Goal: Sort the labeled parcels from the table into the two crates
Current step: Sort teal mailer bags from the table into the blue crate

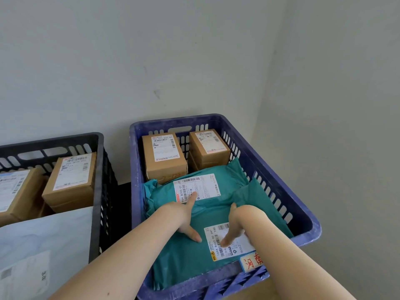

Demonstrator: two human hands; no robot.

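A grey wall (194, 61) is seen behind the black crate (54, 139) and the blue crate (173, 121). In the blue one, the near green bag (184, 263) is pressed under the left hand (181, 215) and right hand (238, 219), both flat, nothing gripped. Pushed unevenly, it could be bunched up. Beyond the hands, one more green bag (233, 176) and two brown boxes (164, 169) are counted.

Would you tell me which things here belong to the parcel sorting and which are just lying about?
In the job: blue crate, black crate, front teal mailer, rear teal mailer, left hand and right hand touching the mailers, cardboard boxes, white mailer, red-lettered tag.
Lying about: only the bare wall; no loose item shows.
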